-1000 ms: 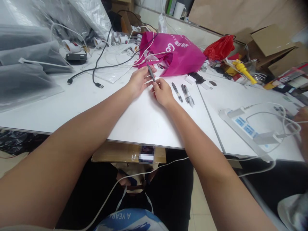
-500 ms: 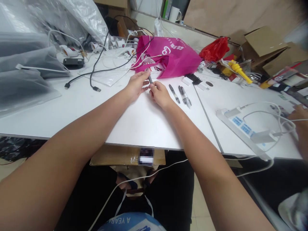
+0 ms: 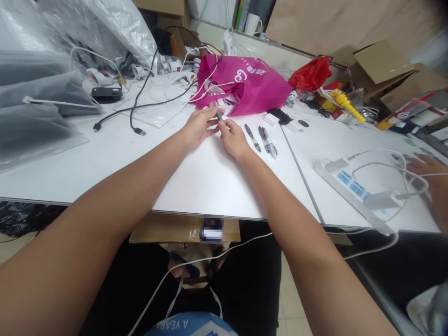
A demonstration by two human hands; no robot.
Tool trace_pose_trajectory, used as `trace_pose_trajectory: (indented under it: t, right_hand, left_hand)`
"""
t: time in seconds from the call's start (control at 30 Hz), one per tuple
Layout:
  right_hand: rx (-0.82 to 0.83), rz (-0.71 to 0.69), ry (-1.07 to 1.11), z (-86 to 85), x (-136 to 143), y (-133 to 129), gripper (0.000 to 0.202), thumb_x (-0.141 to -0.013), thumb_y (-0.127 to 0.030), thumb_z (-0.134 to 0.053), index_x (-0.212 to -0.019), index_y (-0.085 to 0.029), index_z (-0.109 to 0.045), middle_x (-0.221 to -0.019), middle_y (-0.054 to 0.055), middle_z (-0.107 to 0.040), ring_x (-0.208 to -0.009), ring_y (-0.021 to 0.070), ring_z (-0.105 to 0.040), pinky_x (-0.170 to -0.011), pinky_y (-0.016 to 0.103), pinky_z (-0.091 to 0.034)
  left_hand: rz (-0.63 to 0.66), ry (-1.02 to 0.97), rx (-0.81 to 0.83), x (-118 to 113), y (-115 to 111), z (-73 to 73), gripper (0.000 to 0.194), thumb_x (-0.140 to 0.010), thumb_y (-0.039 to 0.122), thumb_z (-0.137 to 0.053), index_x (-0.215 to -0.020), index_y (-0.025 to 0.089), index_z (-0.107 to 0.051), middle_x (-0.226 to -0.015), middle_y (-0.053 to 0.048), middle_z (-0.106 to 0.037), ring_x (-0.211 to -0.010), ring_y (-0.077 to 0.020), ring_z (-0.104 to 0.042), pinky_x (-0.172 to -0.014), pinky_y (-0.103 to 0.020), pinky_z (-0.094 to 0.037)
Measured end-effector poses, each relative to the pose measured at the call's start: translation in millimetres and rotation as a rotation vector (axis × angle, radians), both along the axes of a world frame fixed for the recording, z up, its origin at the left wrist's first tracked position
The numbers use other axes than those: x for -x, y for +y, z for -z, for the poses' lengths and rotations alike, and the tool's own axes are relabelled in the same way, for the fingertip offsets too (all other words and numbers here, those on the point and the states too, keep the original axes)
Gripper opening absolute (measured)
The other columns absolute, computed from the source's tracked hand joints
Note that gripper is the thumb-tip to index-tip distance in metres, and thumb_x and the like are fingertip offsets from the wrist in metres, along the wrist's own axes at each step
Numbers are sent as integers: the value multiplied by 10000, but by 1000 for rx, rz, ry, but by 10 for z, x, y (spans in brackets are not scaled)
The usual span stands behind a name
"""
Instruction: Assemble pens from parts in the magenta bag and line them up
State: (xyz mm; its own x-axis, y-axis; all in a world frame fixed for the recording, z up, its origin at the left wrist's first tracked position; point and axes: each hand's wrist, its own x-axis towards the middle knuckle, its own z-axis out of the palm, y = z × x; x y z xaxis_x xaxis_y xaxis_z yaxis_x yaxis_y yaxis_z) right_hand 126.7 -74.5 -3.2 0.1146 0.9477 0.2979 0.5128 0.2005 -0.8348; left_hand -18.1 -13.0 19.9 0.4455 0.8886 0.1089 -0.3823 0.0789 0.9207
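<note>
A short dark pen-like piece (image 3: pixel 219 115) spans the gap between my two hands, above the white table (image 3: pixel 206 182). The fingertips of my left hand (image 3: pixel 202 125) pinch its far end. My right hand (image 3: pixel 233 137) grips the near end between thumb and fingers. Fingers cover much of the piece, so its full length is hidden. Right of my right hand lies a pen (image 3: pixel 252 138) with a dark grip, and beside it a small group of similar pens (image 3: pixel 268 141). Just beyond my fingers is a pink bag (image 3: pixel 259 86), its mouth toward me, with white and red packaging inside.
Black cables (image 3: pixel 140 131) and grey plastic bags (image 3: pixel 35 126) occupy the left. A power strip (image 3: pixel 353 186) with white cords lies on the right, near another person's hand (image 3: pixel 429 165). Small white boxes (image 3: pixel 270 119), a red bag (image 3: pixel 311 73) and cardboard boxes (image 3: pixel 385 63) are farther back.
Both hands keep hold of the dark piece, with only a slight shift of the fingers. At the far right, the other person's hand has come farther into view over the table.
</note>
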Motion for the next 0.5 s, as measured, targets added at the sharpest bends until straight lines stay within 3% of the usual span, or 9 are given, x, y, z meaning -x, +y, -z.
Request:
trace_pose_trajectory:
  t: [0.13,0.23,0.37,0.5]
  right_hand:
    - [12,44,-13,-74,41,-56,362,-1179,-554,-531,-992,-248,-583,-897,9,-617,-893,201,-627,-939,362,-501]
    - [15,43,4,-142,83,-105,306,-1177,-471,-536,-975,-247,-582,-906,4,-622,-884,190,-619,-920,343,-487]
    - [30,61,39,-175,96,-133,330,-1178,-508,-527,-988,-249,-605,-892,5,-611,-919,198,-620,-911,325,-495]
    - [21,54,-7,-185,93,-143,281,-1165,-463,-538,-1035,-245,-658,-869,-3,-604,-920,207,-624,-929,333,-491]
  left_hand:
    - [-66,46,6,7,11,17,364,-982,492,-959,-958,212,-728,-1080,-99,-785,-1164,-275,-754,-994,-357,-621]
    - [-34,26,16,6,-9,14,435,-955,585,-975,-974,225,-733,-1086,-109,-793,-1147,-294,-764,-957,-373,-635]
    - [-7,5,15,2,-61,-32,276,-1001,454,-913,-995,218,-771,-1133,-106,-807,-1133,-278,-771,-955,-371,-632]
    - [-139,29,37,13,-59,-70,321,-977,446,-959,-937,218,-736,-1044,-83,-800,-1090,-248,-767,-942,-333,-600]
